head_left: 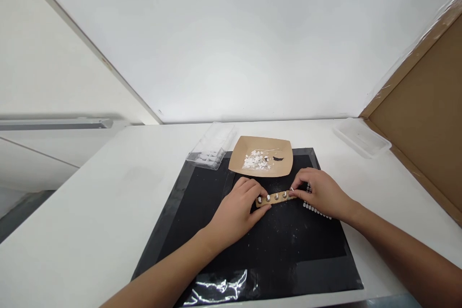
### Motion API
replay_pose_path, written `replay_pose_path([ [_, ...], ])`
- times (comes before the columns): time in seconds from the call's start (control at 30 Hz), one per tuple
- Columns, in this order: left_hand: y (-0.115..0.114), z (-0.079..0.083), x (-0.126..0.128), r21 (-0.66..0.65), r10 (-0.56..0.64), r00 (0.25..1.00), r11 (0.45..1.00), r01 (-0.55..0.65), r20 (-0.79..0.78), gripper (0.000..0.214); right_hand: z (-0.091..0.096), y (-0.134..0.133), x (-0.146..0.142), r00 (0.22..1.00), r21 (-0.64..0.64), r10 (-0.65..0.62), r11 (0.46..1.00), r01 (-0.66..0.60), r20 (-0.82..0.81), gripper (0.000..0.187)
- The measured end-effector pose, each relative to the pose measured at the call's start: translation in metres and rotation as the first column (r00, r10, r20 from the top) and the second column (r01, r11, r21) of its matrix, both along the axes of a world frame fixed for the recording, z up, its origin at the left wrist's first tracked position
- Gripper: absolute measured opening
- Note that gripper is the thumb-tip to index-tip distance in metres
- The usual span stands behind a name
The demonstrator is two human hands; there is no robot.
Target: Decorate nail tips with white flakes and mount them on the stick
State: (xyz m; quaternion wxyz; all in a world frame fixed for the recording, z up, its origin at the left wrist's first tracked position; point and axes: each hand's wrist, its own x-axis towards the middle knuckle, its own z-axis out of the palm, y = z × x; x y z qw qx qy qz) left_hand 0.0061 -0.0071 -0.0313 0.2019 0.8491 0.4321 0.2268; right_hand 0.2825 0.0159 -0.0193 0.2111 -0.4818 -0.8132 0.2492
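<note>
A narrow tan strip [272, 198] lies over the black mat, carrying several small round metallic holders with upright white pieces. My left hand [238, 207] grips its left end, thumb along the near edge and fingers on the far side. At the right end, my right hand [319, 192] is closed in a pinch around a small white piece [292, 189], whose exact kind is too small to tell. Beneath and beside that hand, a row of small white rounded pieces [315, 210] rests on the mat, partly hidden by the fingers.
Beyond the strip stands a brown paper tray [240, 154] holding white scraps and a dark sliver. A clear compartment box [212, 147] sits to its left. The black mat [202, 202] covers the white table [119, 187]. A clear plastic lid [363, 138] lies back right, beside a cardboard panel [429, 106].
</note>
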Motion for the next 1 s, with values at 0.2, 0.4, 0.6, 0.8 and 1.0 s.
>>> replay_pose_path([
  [0.2, 0.001, 0.000, 0.000, 0.013, -0.005, 1.000, 1.000, 0.005, 0.004, 0.012, 0.002, -0.005, -0.003, 0.992, 0.070, 0.004, 0.998, 0.005, -0.125, 0.007],
  [0.4, 0.000, 0.000, 0.000, 0.035, 0.000, 1.000, 0.999, 0.000, 0.013, 0.013, 0.009, -0.012, -0.007, 0.970, 0.052, 0.043, 0.998, -0.031, -0.239, 0.010],
  [0.6, -0.006, 0.013, 0.003, 0.190, -0.012, 0.978, 0.981, -0.029, 0.209, 0.020, 0.011, -0.017, -0.010, 0.929, -0.005, 0.172, 0.983, -0.184, -0.327, 0.008],
  [0.8, -0.010, 0.025, 0.006, 0.299, -0.307, 0.901, 0.930, 0.215, 0.308, 0.033, 0.013, -0.025, -0.017, 0.879, -0.122, 0.267, 0.933, -0.338, -0.396, 0.011],
  [1.0, -0.007, 0.022, 0.009, 0.324, -0.398, 0.845, 0.901, 0.287, 0.358, 0.023, 0.014, -0.028, -0.019, 0.860, -0.276, 0.218, 0.886, -0.373, -0.461, 0.009],
])
